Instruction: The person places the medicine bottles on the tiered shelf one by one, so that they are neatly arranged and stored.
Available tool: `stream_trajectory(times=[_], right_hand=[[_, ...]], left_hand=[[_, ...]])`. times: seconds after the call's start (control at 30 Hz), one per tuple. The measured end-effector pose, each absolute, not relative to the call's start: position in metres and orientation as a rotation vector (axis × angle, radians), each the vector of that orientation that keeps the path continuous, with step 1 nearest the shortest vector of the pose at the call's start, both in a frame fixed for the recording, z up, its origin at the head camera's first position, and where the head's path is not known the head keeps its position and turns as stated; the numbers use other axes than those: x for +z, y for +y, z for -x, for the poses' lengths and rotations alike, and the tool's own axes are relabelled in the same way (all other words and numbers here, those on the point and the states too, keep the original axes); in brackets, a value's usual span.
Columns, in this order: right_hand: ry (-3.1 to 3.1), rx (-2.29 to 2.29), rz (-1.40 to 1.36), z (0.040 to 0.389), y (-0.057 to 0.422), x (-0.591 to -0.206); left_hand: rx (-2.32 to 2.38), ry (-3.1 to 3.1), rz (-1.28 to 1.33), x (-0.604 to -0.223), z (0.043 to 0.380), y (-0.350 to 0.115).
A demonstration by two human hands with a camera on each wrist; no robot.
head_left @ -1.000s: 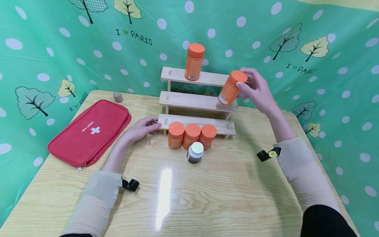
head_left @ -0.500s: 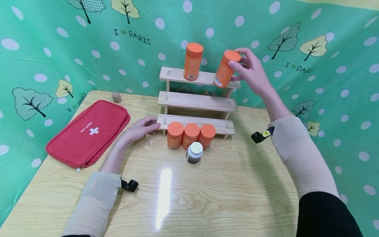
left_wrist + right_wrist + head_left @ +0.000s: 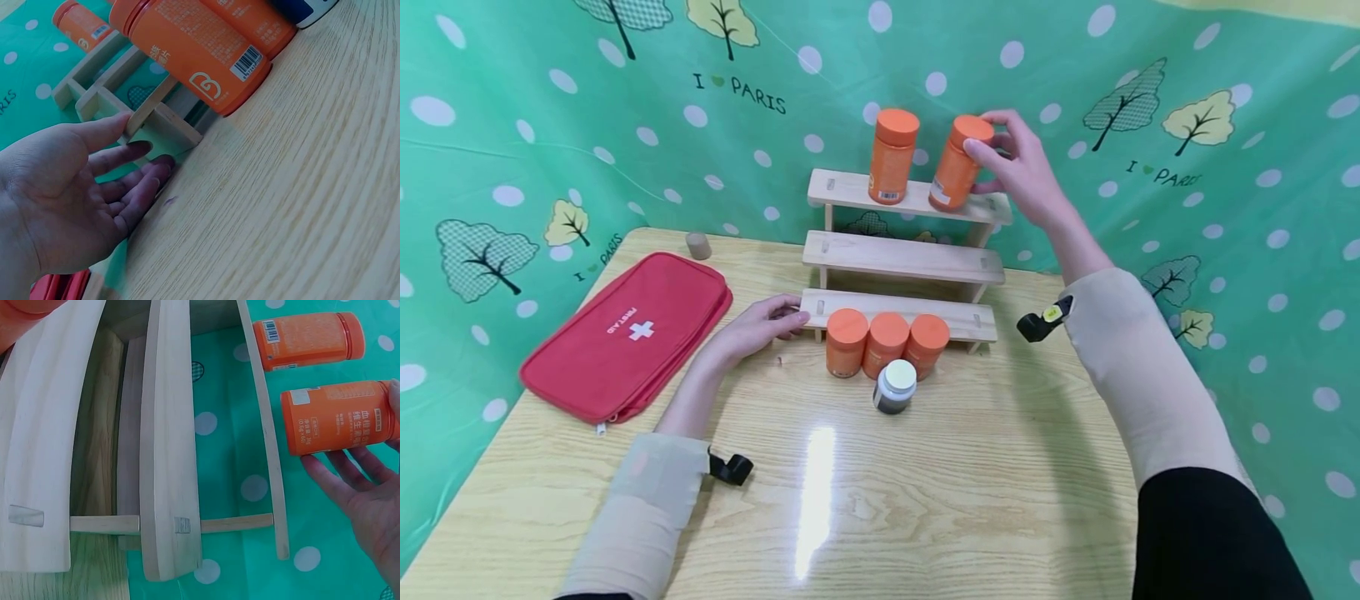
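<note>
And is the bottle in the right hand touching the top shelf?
Apart: the right wrist view shows green cloth between the base of the held bottle and the top shelf.

We find the head view bright and even, with a white streak of glare low on the table [image 3: 977, 483] — just left of centre — and a soft shadow down its right half. Both wrist views look dimmer and cooler; the left hand [image 3: 69, 194] darkens toward mid-frame. Lens distortion bows the shelf [image 3: 40, 444] at far left.
</note>
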State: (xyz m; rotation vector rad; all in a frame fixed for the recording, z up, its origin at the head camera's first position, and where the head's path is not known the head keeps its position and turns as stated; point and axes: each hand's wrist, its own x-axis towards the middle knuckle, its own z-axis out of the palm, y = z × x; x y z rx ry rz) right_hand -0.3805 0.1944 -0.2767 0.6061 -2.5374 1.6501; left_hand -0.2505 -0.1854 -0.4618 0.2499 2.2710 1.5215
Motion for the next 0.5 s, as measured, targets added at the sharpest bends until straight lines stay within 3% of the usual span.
stream_trajectory(times=[0.5], right_hand=[[-2.567, 1.633, -0.593, 0.39, 0.1894, -0.2852]], left_hand=[[1.522, 2.271, -0.236, -0.4615, 0.2505, -0.1855]])
